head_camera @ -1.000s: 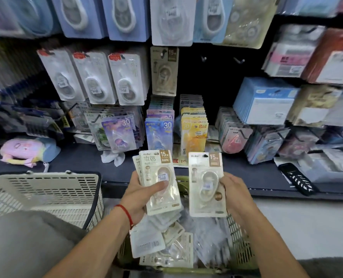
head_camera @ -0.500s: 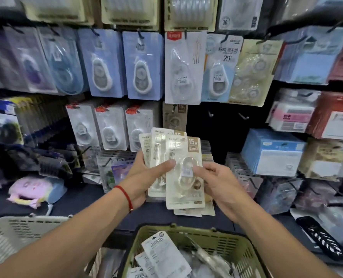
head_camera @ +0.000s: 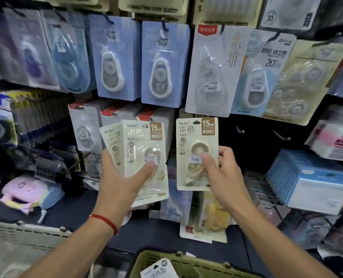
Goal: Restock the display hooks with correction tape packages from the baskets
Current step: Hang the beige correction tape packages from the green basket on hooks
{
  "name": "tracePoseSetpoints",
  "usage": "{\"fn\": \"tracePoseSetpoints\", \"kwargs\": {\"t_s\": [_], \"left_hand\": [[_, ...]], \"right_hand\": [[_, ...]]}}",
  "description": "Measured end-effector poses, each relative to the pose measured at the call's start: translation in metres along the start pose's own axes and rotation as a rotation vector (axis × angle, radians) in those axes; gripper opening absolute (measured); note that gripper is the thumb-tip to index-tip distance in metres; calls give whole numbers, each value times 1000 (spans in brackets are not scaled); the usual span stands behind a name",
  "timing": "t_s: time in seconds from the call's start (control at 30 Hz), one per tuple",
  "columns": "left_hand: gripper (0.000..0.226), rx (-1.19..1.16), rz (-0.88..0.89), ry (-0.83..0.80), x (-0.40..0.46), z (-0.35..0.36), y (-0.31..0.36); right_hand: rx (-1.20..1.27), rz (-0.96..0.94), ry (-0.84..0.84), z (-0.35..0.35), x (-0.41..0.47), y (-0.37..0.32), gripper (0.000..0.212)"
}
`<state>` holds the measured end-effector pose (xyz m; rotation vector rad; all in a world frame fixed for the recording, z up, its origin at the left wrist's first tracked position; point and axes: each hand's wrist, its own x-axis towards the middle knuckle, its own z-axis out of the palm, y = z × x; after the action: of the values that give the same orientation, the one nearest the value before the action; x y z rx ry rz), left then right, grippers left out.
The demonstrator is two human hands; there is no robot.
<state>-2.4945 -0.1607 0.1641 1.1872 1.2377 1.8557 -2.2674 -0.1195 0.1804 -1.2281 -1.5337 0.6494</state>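
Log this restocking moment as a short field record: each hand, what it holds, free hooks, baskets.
left hand: grips a fanned stack of cream packages, thumb across the front
right hand: pinches a single cream package, upright, raised toward the display
free hooks: two bare hooks to the right of the single package
green basket: bottom centre, one more package visible inside
white basket: bottom left

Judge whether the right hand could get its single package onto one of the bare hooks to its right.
Probably yes: the right hand pinches one package, and the bare hooks stand just right of it, with nothing in between.
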Motion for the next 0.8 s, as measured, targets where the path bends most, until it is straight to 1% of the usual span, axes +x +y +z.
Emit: {"fn": "tracePoseSetpoints", "kwargs": {"t_s": [0.13,0.27,0.37,0.47,0.57,0.67,0.73,0.8], "left_hand": [[68,69,48,9,-1,2,0],[70,96,68,28,-3,2,5],[74,91,65,47,-4,2,6],[70,113,81,48,-4,1,4],[78,104,68,58,-2,0,3],[76,113,49,64,-2,2,1],[74,108,41,53,-4,6,-2],[74,105,36,33,-5,9,-4]], "right_hand": [[29,-15,65,8,1,1,13],[68,-16,92,15,-6,5,24],[57,-27,140,23,-3,6,27],[72,-32,206,33,5,9,23],[23,-31,264,43,21,21,21],[-58,39,278,56,55,36,27],[-91,131,294,62,85,43,40],[-122,216,251,63,111,49,48]]}}
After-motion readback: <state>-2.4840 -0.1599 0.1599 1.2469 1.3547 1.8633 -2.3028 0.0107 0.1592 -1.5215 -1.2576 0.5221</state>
